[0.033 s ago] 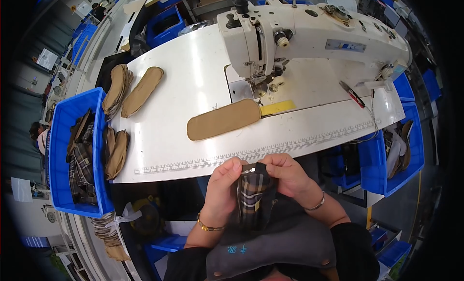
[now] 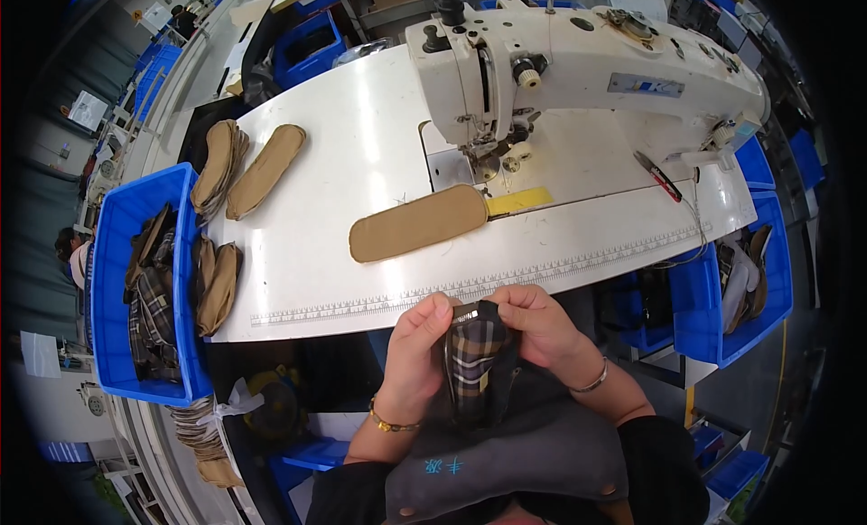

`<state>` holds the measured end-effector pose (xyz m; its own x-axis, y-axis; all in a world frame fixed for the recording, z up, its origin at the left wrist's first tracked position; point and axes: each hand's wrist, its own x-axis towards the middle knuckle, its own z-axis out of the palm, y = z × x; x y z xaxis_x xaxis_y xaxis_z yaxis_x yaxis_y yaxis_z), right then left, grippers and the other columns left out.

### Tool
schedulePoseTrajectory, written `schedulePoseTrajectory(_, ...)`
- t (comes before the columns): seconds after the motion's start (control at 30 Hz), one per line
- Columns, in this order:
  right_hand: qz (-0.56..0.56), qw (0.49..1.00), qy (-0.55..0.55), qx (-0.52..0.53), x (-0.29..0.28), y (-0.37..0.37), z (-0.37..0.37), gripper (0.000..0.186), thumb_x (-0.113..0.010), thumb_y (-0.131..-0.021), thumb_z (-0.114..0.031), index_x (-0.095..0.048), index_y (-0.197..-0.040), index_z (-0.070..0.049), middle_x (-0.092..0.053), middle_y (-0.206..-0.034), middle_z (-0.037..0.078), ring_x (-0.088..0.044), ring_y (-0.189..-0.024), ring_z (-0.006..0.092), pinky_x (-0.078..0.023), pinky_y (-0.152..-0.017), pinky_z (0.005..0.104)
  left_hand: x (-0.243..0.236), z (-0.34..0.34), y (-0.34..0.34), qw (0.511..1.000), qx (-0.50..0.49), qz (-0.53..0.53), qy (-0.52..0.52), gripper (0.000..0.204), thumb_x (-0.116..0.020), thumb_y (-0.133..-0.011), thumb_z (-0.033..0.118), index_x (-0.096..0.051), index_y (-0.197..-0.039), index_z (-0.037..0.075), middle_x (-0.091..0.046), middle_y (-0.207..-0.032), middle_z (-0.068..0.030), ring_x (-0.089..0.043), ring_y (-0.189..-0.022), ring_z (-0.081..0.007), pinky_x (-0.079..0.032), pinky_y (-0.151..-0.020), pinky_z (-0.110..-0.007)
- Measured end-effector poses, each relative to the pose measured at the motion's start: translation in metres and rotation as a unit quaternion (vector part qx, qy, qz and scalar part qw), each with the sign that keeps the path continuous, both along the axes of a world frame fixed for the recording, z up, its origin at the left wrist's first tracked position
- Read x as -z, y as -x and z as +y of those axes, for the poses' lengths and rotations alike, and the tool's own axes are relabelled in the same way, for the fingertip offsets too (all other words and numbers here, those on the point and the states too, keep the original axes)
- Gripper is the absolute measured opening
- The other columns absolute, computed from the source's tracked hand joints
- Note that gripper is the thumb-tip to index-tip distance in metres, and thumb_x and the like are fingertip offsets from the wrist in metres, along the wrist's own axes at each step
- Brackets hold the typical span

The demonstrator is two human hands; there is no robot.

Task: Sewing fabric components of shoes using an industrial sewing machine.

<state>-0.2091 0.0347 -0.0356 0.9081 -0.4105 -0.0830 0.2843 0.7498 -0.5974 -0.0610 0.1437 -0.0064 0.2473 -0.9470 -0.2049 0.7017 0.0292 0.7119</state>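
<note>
My left hand [image 2: 419,340] pinches the top edge of a plaid cloth piece [image 2: 473,353] between thumb and fingers. On its other side, my right hand [image 2: 542,326] grips the same edge. The plaid is brown, black and white, with a dark border and a small pale patch low on it. Stretched between both hands, the piece hangs just off the near edge of the table, above my dark apron [image 2: 524,471]. A light strip shows along its top edge. The fingertips behind the cloth are hidden.
A white sewing machine [image 2: 578,73] stands on the white table [image 2: 343,127]. Before it lie a tan insole-shaped piece [image 2: 418,224] and red-handled snips [image 2: 658,176]. More tan pieces [image 2: 267,171] lie at left beside a blue bin [image 2: 194,290] of plaid pieces. Another blue bin [image 2: 713,317] stands right.
The upper part of the plaid cloth has turned slightly, showing a little more of its face. Both hands keep their hold almost in place.
</note>
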Motion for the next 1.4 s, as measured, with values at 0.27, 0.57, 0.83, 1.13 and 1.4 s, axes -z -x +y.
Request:
schedulePoseTrajectory(0.27,-0.055,0.986,-0.055,0.147,0.007,0.006,-0.02,0.016,-0.049,-0.103,-0.016,-0.058,-0.096,-0.005,-0.065,-0.094,0.001,-0.061,-0.089,0.008,-0.051,-0.082,0.0252,0.002,0.007,0.002,0.987,-0.004,-0.157,-0.025,0.015,-0.067,-0.091,0.001,-0.061,-0.104,-0.001,-0.066,-0.092,-0.0026,-0.059,-0.083,-0.0072,-0.05,-0.078,-0.023)
schedulePoseTrajectory(0.57,0.098,0.98,0.168,0.047,0.002,-0.003,0.031,0.029,-0.058,-0.099,-0.015,-0.057,-0.124,0.001,-0.065,-0.115,0.004,-0.062,-0.102,0.0108,-0.051,-0.089,0.0269,-0.001,-0.008,0.007,0.976,-0.182,-0.117,-0.027,0.012,-0.059,-0.099,0.014,-0.057,-0.102,0.002,-0.056,-0.079,0.0017,-0.05,-0.074,-0.0076,-0.042,-0.074,-0.021)
schedulePoseTrajectory(0.83,0.047,0.975,-0.1,0.19,-0.016,-0.005,0.001,0.033,-0.049,-0.103,-0.028,-0.055,-0.127,-0.005,-0.066,-0.116,0.007,-0.067,-0.1,0.0189,-0.057,-0.087,0.0365,0.004,0.002,-0.01,0.999,0.0,-0.028,0.042,0.039,-0.072,-0.084,0.006,-0.051,-0.117,0.007,-0.043,-0.072,0.006,-0.044,-0.069,-0.0076,-0.04,-0.069,-0.024)
schedulePoseTrajectory(1.13,-0.028,0.961,-0.074,0.264,-0.027,-0.009,0.006,0.034,-0.048,-0.103,-0.033,-0.056,-0.121,-0.005,-0.07,-0.1,0.009,-0.069,-0.082,0.0191,-0.057,-0.077,0.0333,0.02,-0.001,0.009,0.977,0.006,-0.197,-0.081,0.015,-0.072,-0.086,0.003,-0.059,-0.092,0.006,-0.045,-0.07,0.0083,-0.039,-0.061,-0.0023,-0.039,-0.063,-0.018)
schedulePoseTrajectory(1.4,-0.212,0.972,-0.096,0.027,0.012,0.001,0.02,0.057,-0.05,-0.098,-0.046,-0.049,-0.136,-0.004,-0.065,-0.114,0.014,-0.066,-0.1,0.0385,-0.051,-0.091,0.052,0.001,-0.023,-0.043,0.993,-0.051,0.064,0.084,0.026,-0.059,-0.099,0.03,-0.054,-0.09,0.007,-0.041,-0.062,0.0046,-0.037,-0.052,-0.0071,-0.045,-0.056,-0.024)
